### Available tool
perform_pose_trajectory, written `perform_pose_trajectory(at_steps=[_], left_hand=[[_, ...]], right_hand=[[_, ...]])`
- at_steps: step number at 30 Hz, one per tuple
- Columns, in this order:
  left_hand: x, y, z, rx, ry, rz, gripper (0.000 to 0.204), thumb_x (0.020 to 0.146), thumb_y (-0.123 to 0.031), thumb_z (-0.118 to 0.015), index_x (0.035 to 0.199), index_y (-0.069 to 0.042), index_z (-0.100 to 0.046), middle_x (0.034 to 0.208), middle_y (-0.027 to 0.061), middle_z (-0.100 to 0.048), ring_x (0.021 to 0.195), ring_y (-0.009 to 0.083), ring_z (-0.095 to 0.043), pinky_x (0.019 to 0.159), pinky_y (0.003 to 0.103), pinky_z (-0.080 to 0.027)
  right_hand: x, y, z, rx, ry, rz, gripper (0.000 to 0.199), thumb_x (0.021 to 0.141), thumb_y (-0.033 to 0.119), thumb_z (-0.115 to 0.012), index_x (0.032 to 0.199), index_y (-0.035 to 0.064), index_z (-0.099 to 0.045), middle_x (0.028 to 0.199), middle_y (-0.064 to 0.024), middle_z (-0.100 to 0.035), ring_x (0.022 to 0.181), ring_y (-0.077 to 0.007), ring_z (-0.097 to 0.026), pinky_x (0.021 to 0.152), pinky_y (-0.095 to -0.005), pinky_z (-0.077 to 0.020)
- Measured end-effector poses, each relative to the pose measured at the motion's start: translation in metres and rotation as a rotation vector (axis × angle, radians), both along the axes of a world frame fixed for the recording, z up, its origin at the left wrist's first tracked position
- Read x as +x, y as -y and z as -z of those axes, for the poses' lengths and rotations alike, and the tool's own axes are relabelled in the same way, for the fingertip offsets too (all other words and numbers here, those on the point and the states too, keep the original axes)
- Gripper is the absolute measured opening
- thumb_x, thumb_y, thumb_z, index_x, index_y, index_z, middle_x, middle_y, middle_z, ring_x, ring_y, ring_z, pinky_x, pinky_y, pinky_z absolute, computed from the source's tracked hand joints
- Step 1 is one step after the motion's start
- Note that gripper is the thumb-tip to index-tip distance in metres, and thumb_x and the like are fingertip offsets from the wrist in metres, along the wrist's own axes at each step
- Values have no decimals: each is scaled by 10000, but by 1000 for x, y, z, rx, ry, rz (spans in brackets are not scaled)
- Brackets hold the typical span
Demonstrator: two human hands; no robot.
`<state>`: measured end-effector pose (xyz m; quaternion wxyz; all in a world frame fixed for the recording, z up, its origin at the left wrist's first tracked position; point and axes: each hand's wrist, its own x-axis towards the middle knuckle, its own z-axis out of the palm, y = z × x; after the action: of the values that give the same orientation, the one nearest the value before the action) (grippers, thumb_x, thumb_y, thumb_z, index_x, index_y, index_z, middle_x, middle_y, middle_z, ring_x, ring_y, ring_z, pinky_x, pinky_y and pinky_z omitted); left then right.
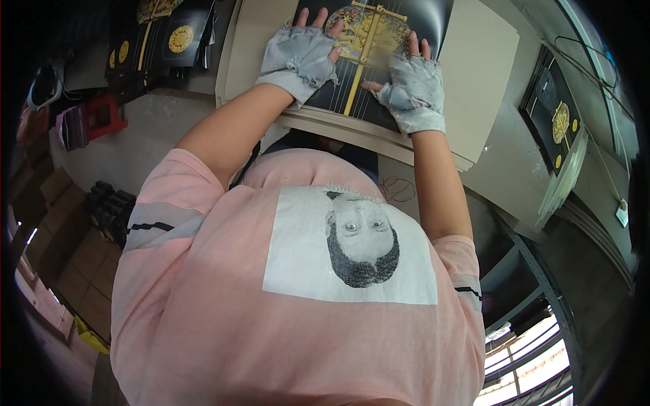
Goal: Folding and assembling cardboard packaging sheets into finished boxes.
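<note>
While a red plastic box (100,118) sits at the far left, black panels with gold roundels (180,40) lie piled to its upper right. Next comes the left hand (298,62), in a grey fingerless glove, laid over the left side of a black printed panel (367,37), its fingers stretched forward and slightly spread, the thumb pointing inward. That panel, crossed by a gold band, lies between both hands on pale boards (482,64). On its right side rests the right hand (414,88), gloved alike, two fingertips forward and close together, the thumb held out toward the band; its remaining fingers I cannot tell. Farther right lie another black-and-gold panel (559,123) and pale sheets (567,177)
</note>
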<state>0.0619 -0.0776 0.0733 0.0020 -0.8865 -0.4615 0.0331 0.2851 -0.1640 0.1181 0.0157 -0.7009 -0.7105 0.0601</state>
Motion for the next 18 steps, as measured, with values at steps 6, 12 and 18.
perform_pose_trajectory(at_steps=[6,12,18], left_hand=[[0,1,-18,-71,-34,286,784,983,-653,-475,1616,-206,-359,1683,63,-330,1552,266,-294,1253,476,-243],[3,1,-30,-138,-153,506,898,934,-726,-488,1624,-171,-339,1687,17,-329,1561,233,-278,1260,471,-228],[3,-1,-22,-117,-143,490,889,944,-722,-467,1622,-160,-343,1688,-4,-327,1559,219,-278,1266,464,-218]], right_hand=[[0,-1,1,-33,39,14,790,714,676,-795,1400,309,-656,1662,-172,-338,1508,-399,-349,1141,-541,-353],[0,1,3,-38,3,30,780,708,661,-806,1392,313,-661,1657,-168,-345,1507,-395,-348,1137,-537,-364],[2,0,3,7,13,-19,861,723,714,-761,1423,231,-628,1641,-203,-356,1486,-428,-369,1101,-531,-405]])
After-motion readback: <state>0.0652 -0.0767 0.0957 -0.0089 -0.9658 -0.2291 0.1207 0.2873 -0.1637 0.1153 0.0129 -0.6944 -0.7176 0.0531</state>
